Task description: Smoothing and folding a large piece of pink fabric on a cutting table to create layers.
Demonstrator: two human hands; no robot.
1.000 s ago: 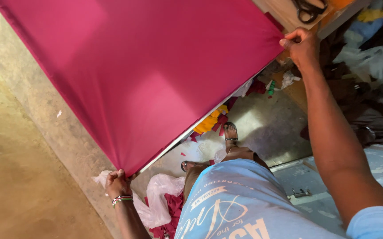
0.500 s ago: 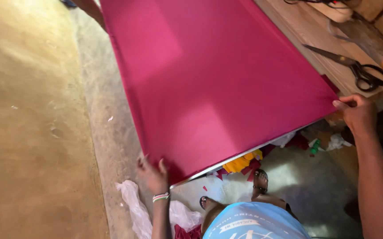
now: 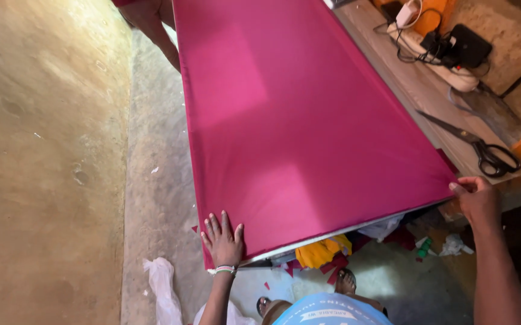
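Now the person is laying a magenta cloth [image 3: 296,126] flat over the desk [image 3: 429,90]. The cloth covers most of the desk top and reaches from the near end to the far end, where another person's arm [image 3: 152,27] shows at its far left corner.

The left hand [image 3: 224,241] lies open, fingers spread, palm down on the cloth's near left corner. The right hand [image 3: 480,201] is closed on the cloth's near right corner, pinching it at the desk's edge.

The step looks like squaring and smoothing. The next move likely calls for an even pull at both near corners, so that the near hem runs straight along the desk's near edge without wrinkles.

Right of the cloth a bare strip of desk carries scissors [image 3: 483,150] close to the cloth's right edge, and, further up, a power strip [image 3: 435,51] with plugs and cords. That side leaves little room to shift the cloth. Left of the cloth the floor [image 3: 49,156] gives free room. Under the cloth's near hem lie yellow scraps [image 3: 321,250] and other offcuts.
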